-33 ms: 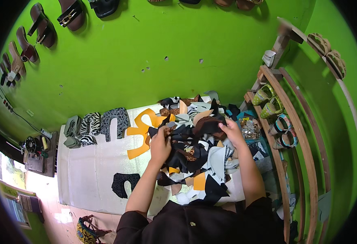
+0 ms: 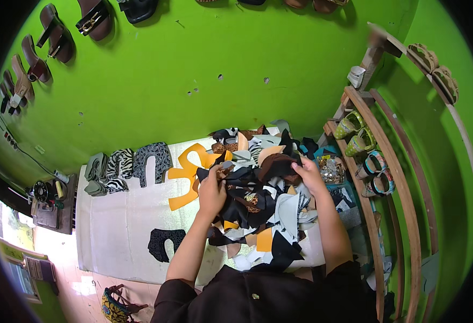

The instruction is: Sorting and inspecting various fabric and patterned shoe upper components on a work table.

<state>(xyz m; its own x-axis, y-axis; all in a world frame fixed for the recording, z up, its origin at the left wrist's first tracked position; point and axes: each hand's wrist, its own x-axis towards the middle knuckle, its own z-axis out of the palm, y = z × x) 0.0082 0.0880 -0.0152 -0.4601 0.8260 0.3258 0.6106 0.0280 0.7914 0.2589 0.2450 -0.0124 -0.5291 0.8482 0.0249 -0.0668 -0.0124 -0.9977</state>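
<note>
A heap of loose cut pieces in black, white, grey, orange and leopard print lies in front of me on a white-covered table. At its left side my left hand is closed on a black piece, partly covered by the fingers. Across the heap, my right hand pinches the edge of a dark brown and black curved piece. Orange curved cutouts lie left of the heap. Nearer to me, a black patterned U-shaped piece rests by my left forearm.
Grey, zebra-print and patterned U-shaped pieces line the table's far left. On the right, a wooden rack holds sandals beside a container of small shiny parts. Shoes hang on the green wall. A patterned bag sits on the floor.
A pointed black piece that stood up beside my right hand has dropped from sight, and more of the brown curved piece shows. My left hand has hardly moved.
</note>
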